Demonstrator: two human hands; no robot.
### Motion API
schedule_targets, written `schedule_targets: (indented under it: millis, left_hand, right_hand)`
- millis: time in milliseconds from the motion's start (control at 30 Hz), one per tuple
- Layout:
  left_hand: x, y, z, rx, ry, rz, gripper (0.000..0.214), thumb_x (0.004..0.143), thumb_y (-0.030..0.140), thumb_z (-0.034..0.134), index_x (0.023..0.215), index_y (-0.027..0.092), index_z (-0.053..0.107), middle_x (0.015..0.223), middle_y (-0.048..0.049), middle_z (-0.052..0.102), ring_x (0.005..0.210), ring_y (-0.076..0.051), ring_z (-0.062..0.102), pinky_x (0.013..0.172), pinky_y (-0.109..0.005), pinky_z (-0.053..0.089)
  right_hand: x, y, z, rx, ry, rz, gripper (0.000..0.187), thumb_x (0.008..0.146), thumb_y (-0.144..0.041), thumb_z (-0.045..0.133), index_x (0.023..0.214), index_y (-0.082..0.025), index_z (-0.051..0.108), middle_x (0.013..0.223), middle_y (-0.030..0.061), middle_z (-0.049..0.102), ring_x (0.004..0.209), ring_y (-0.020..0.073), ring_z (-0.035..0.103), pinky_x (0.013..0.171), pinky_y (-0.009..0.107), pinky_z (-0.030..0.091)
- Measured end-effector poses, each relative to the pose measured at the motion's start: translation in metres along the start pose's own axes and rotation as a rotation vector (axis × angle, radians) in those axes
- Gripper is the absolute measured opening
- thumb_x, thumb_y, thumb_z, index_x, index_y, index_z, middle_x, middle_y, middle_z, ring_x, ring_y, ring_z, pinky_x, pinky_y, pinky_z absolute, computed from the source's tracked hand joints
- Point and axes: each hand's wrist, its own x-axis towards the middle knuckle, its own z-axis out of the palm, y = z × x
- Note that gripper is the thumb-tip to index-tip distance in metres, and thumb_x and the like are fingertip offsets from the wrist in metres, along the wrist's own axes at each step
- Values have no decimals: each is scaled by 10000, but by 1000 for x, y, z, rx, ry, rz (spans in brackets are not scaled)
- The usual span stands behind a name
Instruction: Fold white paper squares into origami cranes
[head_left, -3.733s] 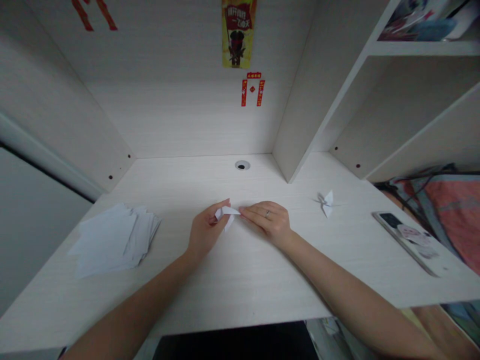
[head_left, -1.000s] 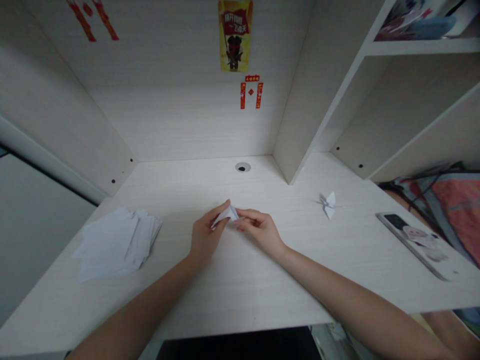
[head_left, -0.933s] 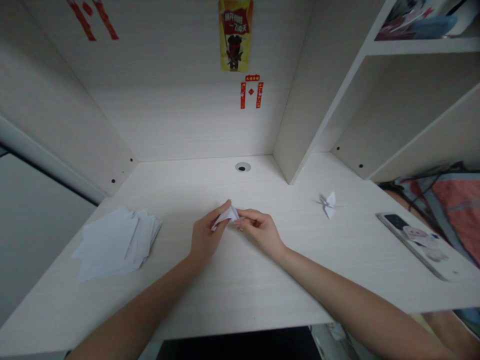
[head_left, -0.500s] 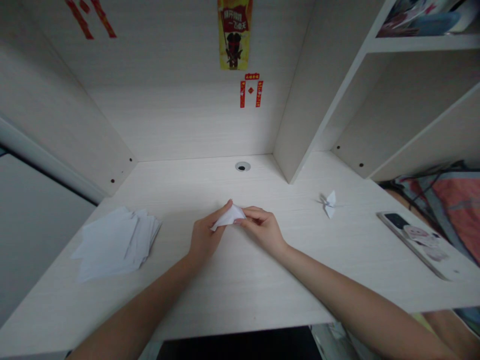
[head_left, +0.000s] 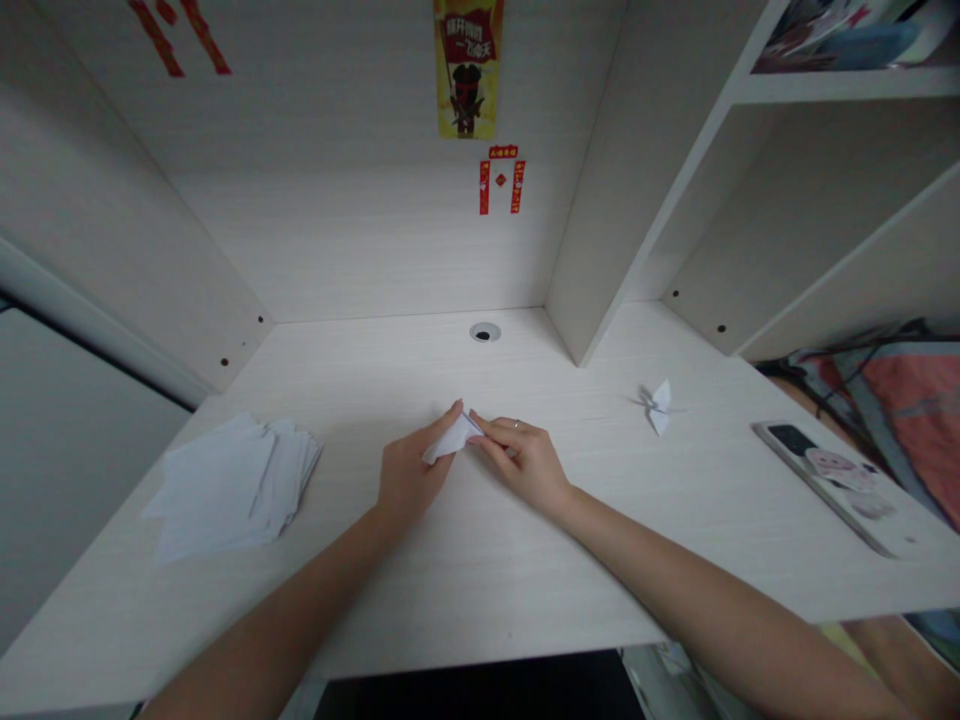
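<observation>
A small folded white paper piece (head_left: 450, 438) is held just above the middle of the pale wooden desk (head_left: 480, 560). My left hand (head_left: 409, 470) pinches its left side between thumb and fingers. My right hand (head_left: 525, 462), with a ring on one finger, pinches its right tip, fingers pressed together on the fold. Most of the paper is hidden between the two hands.
A loose stack of white paper sheets (head_left: 232, 485) lies at the left. A finished white paper crane (head_left: 657, 405) stands at the right. A phone (head_left: 836, 485) lies near the right edge. A cable hole (head_left: 485, 331) is at the back, beside a shelf divider (head_left: 600, 250).
The paper was pressed flat on the desk at first; both hands have since lifted it a little. Over the last second my right fingers shifted along its right tip, folding it narrower.
</observation>
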Motion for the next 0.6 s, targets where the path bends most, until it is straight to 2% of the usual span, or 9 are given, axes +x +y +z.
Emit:
schedule_targets:
  millis: [133,267,333,433,500,600]
  left_hand:
    - [1,1,-1,42,44,156,533,782,207,543,1302,283,448,1274,10,543,1088,-208,574,934,-310,462]
    - [-1,6,-2,96,135,283,576,755,297,613,1304,267,440,1278,-12,543,1108,-193,561,962,-310,445]
    - [-2,8,-2,115,180,287,581,731,363,645,1276,259,475,1231,-24,584,1058,-194,594,913,-297,476]
    - [-3,9,-2,180,220,207,519,726,423,641,1213,274,544,1091,-22,670,858,-177,672,741,-260,527]
    - [-3,8,0,258,232,169,469,740,442,621,1181,288,574,983,-13,710,723,-162,683,632,-244,511]
    - [-3,5,1,354,240,179,433,771,439,588,1180,298,576,913,-9,725,660,-155,677,584,-239,471]
  right_hand:
    - [0,1,-1,14,37,27,317,882,-313,483,1171,-241,590,771,24,668,659,142,597,624,256,464]
    - [1,3,-4,-14,105,61,309,889,-305,470,1151,-211,604,795,33,675,668,131,598,617,241,455]
    - [0,3,-5,-84,130,39,317,882,-301,484,1159,-197,597,770,33,675,648,129,594,628,245,450]
    - [-2,3,-5,-198,163,-44,326,871,-277,505,1173,-187,586,785,40,687,690,137,607,680,259,445]
    - [-3,2,-4,-259,171,-98,332,868,-264,511,1183,-185,578,809,45,694,724,142,616,702,265,439]
    - [-4,3,-4,-326,176,-141,342,866,-258,514,1196,-186,568,804,45,699,719,141,618,707,268,430]
